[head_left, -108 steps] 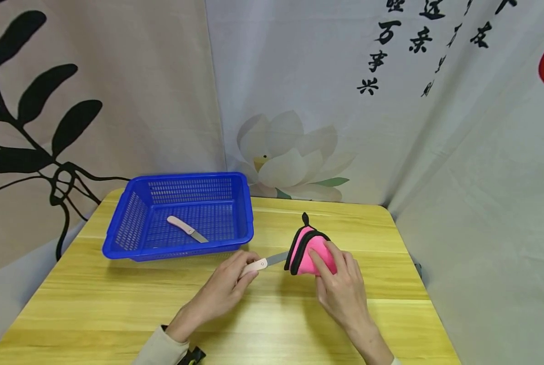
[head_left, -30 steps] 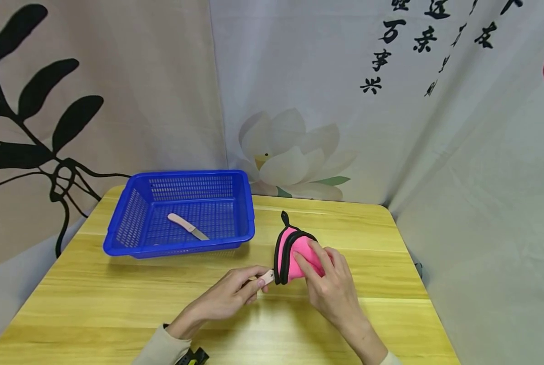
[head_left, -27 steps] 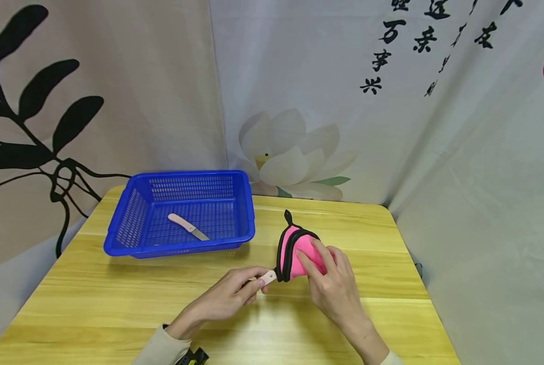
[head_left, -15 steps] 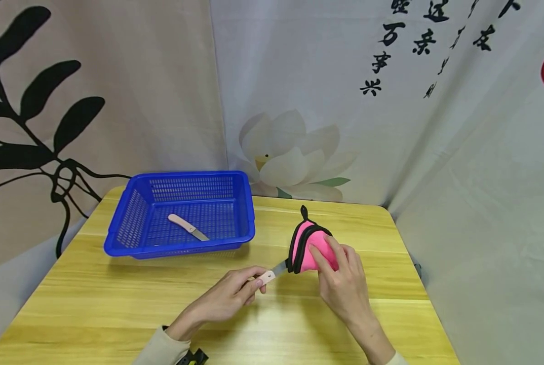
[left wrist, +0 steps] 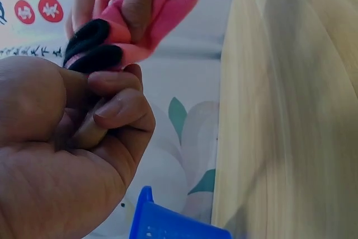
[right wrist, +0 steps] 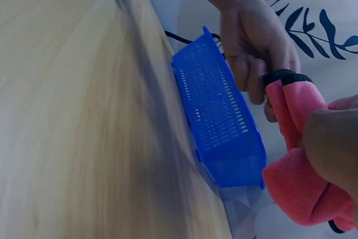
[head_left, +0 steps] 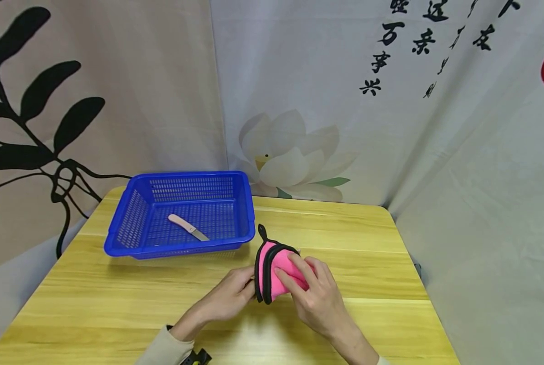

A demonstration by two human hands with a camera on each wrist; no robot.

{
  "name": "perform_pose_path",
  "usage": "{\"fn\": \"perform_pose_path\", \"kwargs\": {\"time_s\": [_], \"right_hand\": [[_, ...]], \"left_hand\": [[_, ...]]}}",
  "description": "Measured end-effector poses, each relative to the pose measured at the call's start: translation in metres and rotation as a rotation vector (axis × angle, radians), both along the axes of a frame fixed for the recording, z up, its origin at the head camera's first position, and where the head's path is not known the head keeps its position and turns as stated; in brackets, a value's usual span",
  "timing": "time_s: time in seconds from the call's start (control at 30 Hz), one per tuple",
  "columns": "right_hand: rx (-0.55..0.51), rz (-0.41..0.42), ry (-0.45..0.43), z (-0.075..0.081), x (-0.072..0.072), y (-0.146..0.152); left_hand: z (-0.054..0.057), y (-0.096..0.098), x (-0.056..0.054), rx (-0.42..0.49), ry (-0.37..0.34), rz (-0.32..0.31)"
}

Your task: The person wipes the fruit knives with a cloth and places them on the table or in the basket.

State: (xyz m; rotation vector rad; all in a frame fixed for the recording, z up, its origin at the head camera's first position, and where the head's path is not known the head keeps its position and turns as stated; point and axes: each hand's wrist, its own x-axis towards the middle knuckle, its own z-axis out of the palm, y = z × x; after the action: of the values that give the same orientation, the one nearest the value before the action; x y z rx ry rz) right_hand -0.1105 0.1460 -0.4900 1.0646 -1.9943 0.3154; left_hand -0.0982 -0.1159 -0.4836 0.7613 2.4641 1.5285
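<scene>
My left hand (head_left: pixel 228 299) grips a small knife by its pale handle (left wrist: pixel 92 132), which shows between the curled fingers in the left wrist view. The blade is hidden by a pink cloth (head_left: pixel 283 268) with black edging and a black hanging loop. My right hand (head_left: pixel 319 299) pinches this cloth, folded over, with its edged side right against the left fingers. Both hands are above the wooden table (head_left: pixel 390 324). In the right wrist view the pink folds bunch up around the right hand's fingers, and the left hand (right wrist: pixel 254 43) meets the black edging.
A blue plastic basket (head_left: pixel 178 249) stands at the table's back left, just beyond the left hand. Inside it lies another knife (head_left: pixel 187 227) with a pale pink handle. A printed curtain (head_left: pixel 299 76) hangs behind the table and along its right side.
Half a second ago part of the blade showed between the left hand and the cloth. The right hand has since moved the cloth left and nearer, up to the left fingers, covering the blade.
</scene>
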Motion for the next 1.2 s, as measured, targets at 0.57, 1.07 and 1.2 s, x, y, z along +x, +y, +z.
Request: {"fn": "perform_pose_path", "kwargs": {"time_s": [0.57,1.07,1.2], "right_hand": [[0.028,-0.135,-0.114,-0.004,-0.005,0.01],[0.004,-0.205,-0.13,0.0,-0.014,0.028],[0.001,-0.211,-0.139,0.0,-0.013,0.031]], "left_hand": [[0.004,-0.003,0.003,0.043,-0.096,-0.068],[0.006,-0.005,0.005,0.065,-0.153,-0.093],[0.006,-0.005,0.005,0.062,-0.17,-0.083]]}}
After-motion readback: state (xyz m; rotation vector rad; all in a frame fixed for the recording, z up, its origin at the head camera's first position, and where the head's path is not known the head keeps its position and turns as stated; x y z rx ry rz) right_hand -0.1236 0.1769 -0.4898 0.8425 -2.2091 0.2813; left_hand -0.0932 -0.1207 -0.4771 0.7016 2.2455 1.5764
